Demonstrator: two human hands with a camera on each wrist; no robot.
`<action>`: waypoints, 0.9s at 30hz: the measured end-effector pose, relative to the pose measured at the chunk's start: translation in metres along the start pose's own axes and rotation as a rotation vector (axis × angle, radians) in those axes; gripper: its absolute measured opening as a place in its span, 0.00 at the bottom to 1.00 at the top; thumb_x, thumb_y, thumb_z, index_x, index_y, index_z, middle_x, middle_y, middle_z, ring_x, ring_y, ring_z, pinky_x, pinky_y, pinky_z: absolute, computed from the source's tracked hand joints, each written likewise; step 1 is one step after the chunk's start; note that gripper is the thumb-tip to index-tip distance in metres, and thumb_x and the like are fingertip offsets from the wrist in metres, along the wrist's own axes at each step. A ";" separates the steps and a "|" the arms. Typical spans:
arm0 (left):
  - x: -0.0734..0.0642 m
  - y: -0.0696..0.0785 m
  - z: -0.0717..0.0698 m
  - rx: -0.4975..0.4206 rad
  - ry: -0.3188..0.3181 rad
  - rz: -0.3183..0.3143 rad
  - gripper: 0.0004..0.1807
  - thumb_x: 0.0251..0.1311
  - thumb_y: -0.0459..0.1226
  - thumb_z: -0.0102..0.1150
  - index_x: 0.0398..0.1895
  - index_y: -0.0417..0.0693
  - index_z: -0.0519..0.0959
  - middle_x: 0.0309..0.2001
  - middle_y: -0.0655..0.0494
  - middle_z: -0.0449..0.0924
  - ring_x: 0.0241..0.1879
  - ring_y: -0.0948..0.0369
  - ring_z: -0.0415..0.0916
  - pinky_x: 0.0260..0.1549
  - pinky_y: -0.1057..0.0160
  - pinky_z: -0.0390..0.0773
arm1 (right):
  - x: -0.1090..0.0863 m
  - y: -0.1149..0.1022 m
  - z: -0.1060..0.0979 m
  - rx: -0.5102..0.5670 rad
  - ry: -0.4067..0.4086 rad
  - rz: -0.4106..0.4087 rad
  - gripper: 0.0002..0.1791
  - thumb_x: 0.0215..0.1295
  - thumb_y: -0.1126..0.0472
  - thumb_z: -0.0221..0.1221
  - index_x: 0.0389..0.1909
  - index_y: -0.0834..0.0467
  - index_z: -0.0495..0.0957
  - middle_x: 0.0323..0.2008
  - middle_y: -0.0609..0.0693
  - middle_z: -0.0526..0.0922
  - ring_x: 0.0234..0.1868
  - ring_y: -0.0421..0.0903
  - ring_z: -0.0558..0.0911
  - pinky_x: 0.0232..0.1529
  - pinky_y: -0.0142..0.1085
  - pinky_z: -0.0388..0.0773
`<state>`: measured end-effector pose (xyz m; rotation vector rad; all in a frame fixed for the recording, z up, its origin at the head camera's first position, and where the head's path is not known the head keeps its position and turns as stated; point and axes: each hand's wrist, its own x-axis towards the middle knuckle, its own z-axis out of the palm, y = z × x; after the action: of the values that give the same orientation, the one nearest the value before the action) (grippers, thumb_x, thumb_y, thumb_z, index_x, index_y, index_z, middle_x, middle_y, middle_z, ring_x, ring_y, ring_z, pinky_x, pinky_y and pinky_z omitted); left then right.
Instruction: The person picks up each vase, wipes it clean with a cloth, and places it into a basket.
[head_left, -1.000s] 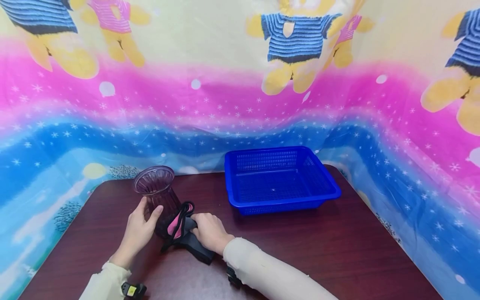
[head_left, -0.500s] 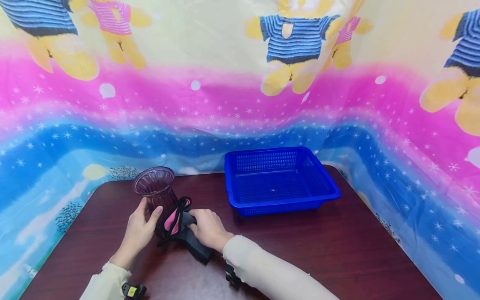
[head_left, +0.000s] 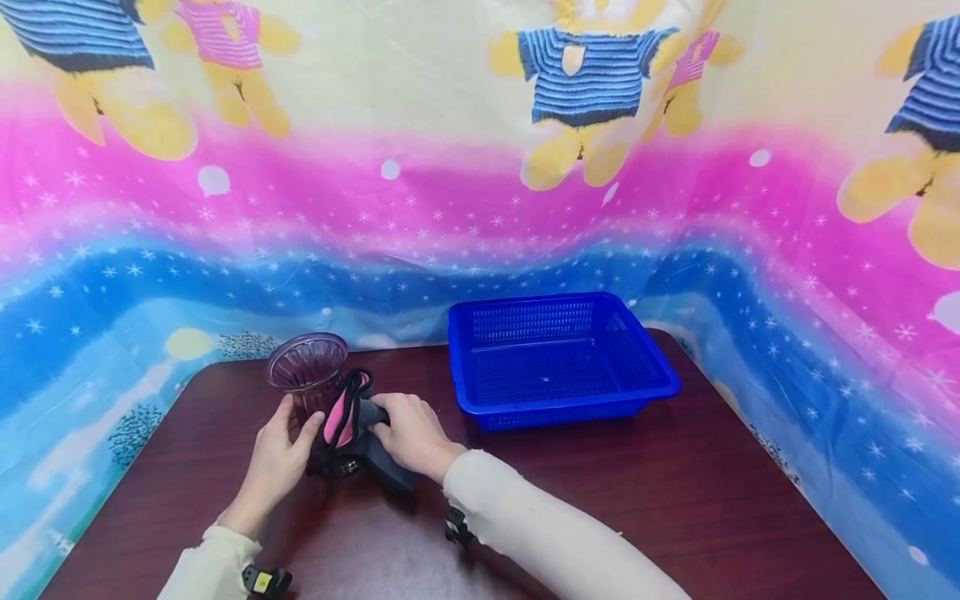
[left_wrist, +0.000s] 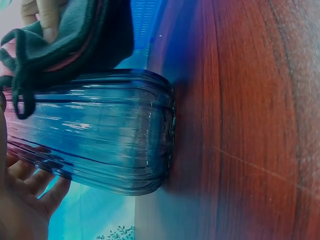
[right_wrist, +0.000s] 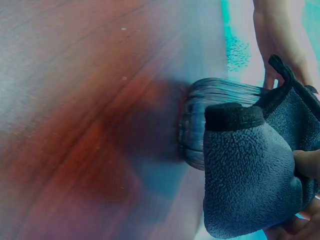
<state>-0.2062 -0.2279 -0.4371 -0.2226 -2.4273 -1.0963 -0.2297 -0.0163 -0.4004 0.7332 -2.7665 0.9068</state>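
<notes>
A clear purple-tinted ribbed glass vase [head_left: 307, 365] with a flared rim stands upright on the table. My left hand [head_left: 274, 465] holds it from the left side, thumb and fingers around its body; in the left wrist view, fingers show past the glass of the vase [left_wrist: 105, 135]. With my right hand [head_left: 414, 437] I pinch a folded cleaning cloth [head_left: 386, 467], dark grey and fleecy, with a pink face and black edging. The cloth lies against the vase's right front side and hides part of its lower body. In the right wrist view, a flap of the cloth [right_wrist: 247, 175] hangs down.
A blue plastic basket [head_left: 562, 408] with mesh walls stands at the back right of the dark red-brown table [head_left: 615, 500]. A patterned curtain [head_left: 450, 200] hangs behind and along the sides. Each wrist carries a small black camera [head_left: 267, 581].
My right hand has moved the cloth upward along the vase's side, away from me. The left hand and the vase stay where they were.
</notes>
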 end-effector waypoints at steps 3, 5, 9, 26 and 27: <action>0.000 -0.001 0.001 0.004 0.009 0.002 0.25 0.70 0.33 0.55 0.63 0.23 0.67 0.57 0.22 0.76 0.55 0.32 0.79 0.55 0.39 0.75 | 0.003 -0.003 -0.004 0.014 0.009 -0.010 0.12 0.68 0.58 0.64 0.51 0.48 0.85 0.43 0.43 0.90 0.36 0.36 0.83 0.36 0.28 0.79; 0.001 -0.001 0.002 0.004 0.013 0.000 0.24 0.68 0.32 0.55 0.61 0.23 0.68 0.55 0.23 0.78 0.55 0.34 0.80 0.55 0.41 0.75 | 0.004 -0.005 -0.007 0.015 0.016 -0.018 0.12 0.68 0.58 0.64 0.51 0.48 0.85 0.43 0.42 0.90 0.36 0.36 0.83 0.37 0.28 0.79; 0.001 0.000 0.002 0.009 0.017 0.003 0.23 0.67 0.31 0.55 0.60 0.23 0.69 0.54 0.24 0.79 0.55 0.34 0.80 0.54 0.43 0.74 | 0.004 -0.007 -0.010 0.007 0.019 -0.024 0.12 0.68 0.57 0.64 0.52 0.48 0.85 0.43 0.43 0.90 0.37 0.37 0.83 0.38 0.29 0.79; 0.000 -0.003 0.001 0.011 0.007 0.030 0.28 0.73 0.37 0.54 0.66 0.22 0.65 0.58 0.20 0.75 0.55 0.30 0.78 0.54 0.36 0.75 | -0.005 0.008 0.014 -0.015 -0.018 0.003 0.13 0.67 0.58 0.65 0.52 0.49 0.85 0.43 0.43 0.89 0.36 0.36 0.82 0.38 0.29 0.79; 0.000 -0.003 0.001 0.008 -0.002 0.021 0.29 0.73 0.37 0.53 0.67 0.21 0.64 0.59 0.20 0.74 0.55 0.29 0.78 0.54 0.35 0.75 | -0.006 0.010 0.016 -0.021 -0.024 0.004 0.13 0.67 0.58 0.65 0.52 0.49 0.85 0.43 0.43 0.89 0.36 0.36 0.82 0.38 0.29 0.79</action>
<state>-0.2070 -0.2294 -0.4396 -0.2468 -2.4251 -1.0777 -0.2285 -0.0167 -0.4204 0.7407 -2.7950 0.8733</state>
